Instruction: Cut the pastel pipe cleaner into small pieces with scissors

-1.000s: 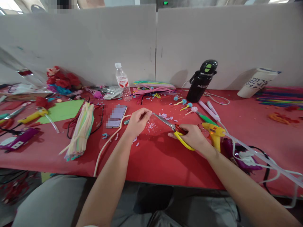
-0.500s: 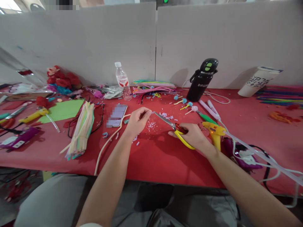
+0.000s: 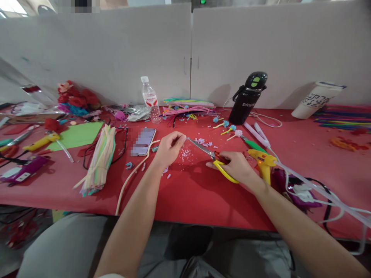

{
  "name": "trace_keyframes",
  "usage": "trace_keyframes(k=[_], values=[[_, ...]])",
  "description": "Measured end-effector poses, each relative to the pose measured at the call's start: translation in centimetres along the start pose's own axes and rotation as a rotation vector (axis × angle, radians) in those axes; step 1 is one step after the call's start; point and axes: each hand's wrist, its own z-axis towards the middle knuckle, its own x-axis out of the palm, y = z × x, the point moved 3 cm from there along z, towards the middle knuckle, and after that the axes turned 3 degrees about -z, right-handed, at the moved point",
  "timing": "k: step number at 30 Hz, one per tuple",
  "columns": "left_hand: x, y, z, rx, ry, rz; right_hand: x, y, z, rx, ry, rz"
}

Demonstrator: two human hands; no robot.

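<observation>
My left hand (image 3: 171, 146) pinches something small at its fingertips, too small to make out, right by the tips of the scissors. In my right hand (image 3: 237, 166) are the scissors (image 3: 204, 148), with yellow and red handles and blades pointing up and left toward my left fingers. Below the blades lie tiny pale clippings (image 3: 186, 155) on the red table (image 3: 185, 197). Short lilac pieces (image 3: 203, 142) are scattered just behind the blades. A cream strip (image 3: 130, 175) runs beside my left forearm.
A phone (image 3: 144, 142) and a bundle of pale pipe cleaners (image 3: 101, 158) lie left. A yellow glue gun (image 3: 263, 162) stands by my right wrist, its cords trailing right. Behind are a water bottle (image 3: 150, 101), a black flask (image 3: 246, 100) and small flower pieces (image 3: 232, 128).
</observation>
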Motion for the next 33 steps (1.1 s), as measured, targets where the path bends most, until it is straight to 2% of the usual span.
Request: trace_keyframes(k=[33], values=[[-0.15,-0.07,0.01,0.002,0.000,0.013,-0.01,0.04,0.02,0.012,0.017,0.006]])
